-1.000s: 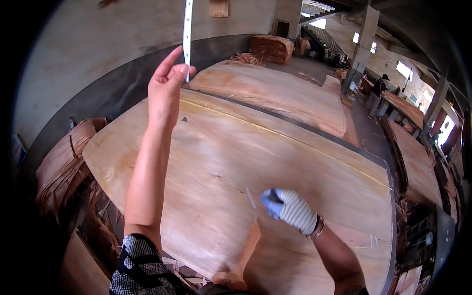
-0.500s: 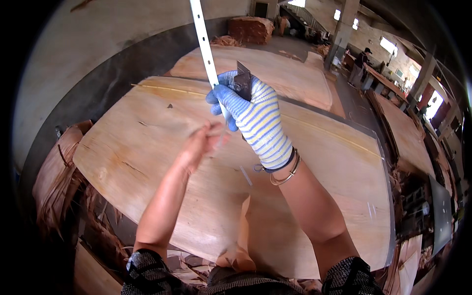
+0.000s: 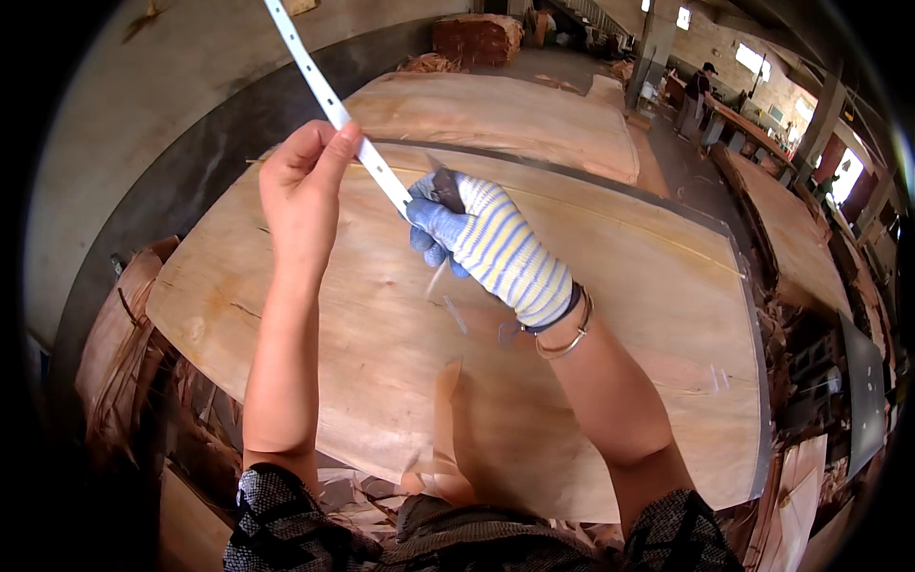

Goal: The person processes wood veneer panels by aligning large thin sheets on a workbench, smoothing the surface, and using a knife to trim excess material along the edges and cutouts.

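My bare left hand (image 3: 307, 176) pinches a white perforated tape (image 3: 383, 177) between thumb and fingers, well above the wood. The tape slants from the upper left down to my right hand (image 3: 496, 243), which wears a striped knit glove with blue fingers. Those gloved fingers are closed on the tape's lower part. A dark, flat metal blade (image 3: 444, 187) also sits in the same grip, sticking up past the fingers. Beneath both hands lies a broad sheet of wood veneer (image 3: 572, 410). A short tape piece (image 3: 456, 315) lies on it, below the glove.
Thin whitish strips (image 3: 717, 379) lie near the sheet's right side. A torn veneer piece (image 3: 444, 410) lies at the near edge. Beyond is another veneer stack (image 3: 496, 124). Ragged veneer scraps (image 3: 119, 334) stand at left. A person (image 3: 695, 100) stands by a far bench.
My left hand has moved up and left and now grips the tape; before, it was blurred below the glove. The tape has tilted further left, and the gloved hand sits slightly lower.
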Tool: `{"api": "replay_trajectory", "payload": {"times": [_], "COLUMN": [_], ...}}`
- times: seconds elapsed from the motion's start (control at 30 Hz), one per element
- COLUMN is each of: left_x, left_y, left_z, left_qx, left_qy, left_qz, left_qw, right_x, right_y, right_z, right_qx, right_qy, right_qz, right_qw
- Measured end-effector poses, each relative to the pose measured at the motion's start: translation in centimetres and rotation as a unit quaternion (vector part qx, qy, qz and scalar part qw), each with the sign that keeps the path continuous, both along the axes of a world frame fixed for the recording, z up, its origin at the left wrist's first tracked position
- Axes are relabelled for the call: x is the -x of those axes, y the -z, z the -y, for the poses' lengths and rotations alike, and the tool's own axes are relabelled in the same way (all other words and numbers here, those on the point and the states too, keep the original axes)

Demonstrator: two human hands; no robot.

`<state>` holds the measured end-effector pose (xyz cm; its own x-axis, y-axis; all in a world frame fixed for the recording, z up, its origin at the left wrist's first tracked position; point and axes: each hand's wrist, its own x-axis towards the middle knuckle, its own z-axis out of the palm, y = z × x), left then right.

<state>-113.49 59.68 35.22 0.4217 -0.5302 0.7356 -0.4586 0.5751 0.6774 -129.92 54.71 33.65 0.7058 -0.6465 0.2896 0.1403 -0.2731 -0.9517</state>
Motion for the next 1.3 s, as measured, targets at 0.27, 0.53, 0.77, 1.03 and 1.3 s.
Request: {"api": "replay_trajectory", "payload": {"times": [0.27, 0.53, 0.77, 1.03, 1.3], "left_x": [-3.2, 4.6, 16.1, 20.1, 20.5], "left_y": [1.3, 30.2, 36.5, 40.4, 39.8], "left_z": [1.5, 4.3, 6.2, 9.6, 12.3], "left_qx": [0.051, -0.241, -0.353, -0.305, -0.352], "left_qy": [0.009, 0.422, 0.135, 0.246, 0.241], "left_qz": [-0.108, -0.222, 0.247, 0.463, 0.289], "left_qw": [0.993, 0.845, 0.892, 0.795, 0.857], "right_x": [6.6, 21.4, 22.7, 19.8, 22.6], "right_y": [2.1, 21.9, 31.9, 38.0, 34.6], "right_z": [7.6, 2.6, 3.3, 7.8, 13.1], "right_qx": [0.463, -0.289, -0.348, -0.308, -0.238], "right_qy": [0.324, 0.323, 0.307, 0.301, 0.307], "right_qz": [-0.225, -0.272, -0.228, -0.356, -0.394], "right_qw": [0.794, 0.859, 0.856, 0.829, 0.833]}}
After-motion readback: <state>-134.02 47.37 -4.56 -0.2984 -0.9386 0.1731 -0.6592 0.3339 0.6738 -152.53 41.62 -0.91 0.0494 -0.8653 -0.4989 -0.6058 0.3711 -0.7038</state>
